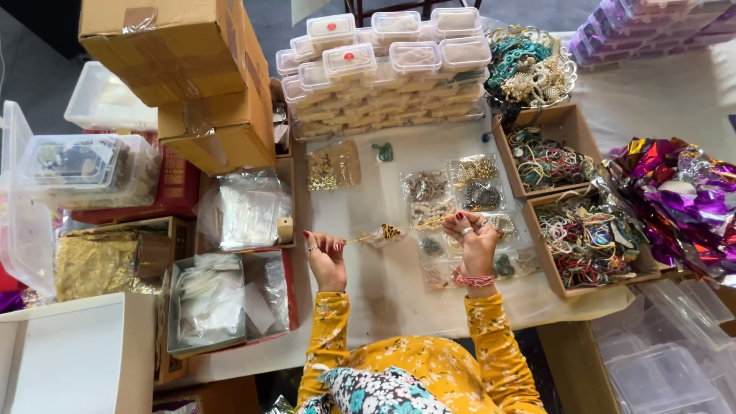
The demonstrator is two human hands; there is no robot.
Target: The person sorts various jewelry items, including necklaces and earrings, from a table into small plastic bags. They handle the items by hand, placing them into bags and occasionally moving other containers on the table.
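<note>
My left hand [326,253] and my right hand [475,236] are raised over a white-covered table [383,284], both in yellow flowered sleeves. Stretched between them is a thin gold necklace [387,232] with a small dark-and-gold pendant hanging near its middle. Each hand pinches one end of the chain. Under my right hand lie several small clear bags of jewellery [452,192]. A pink bangle sits on my right wrist.
Stacked clear lidded boxes [383,69] stand at the table's far side. Cardboard trays of coloured bangles [586,238] are to the right, with purple foil [675,199] beyond. Cardboard cartons [192,77], plastic tubs and boxes of clear bags [245,207] crowd the left.
</note>
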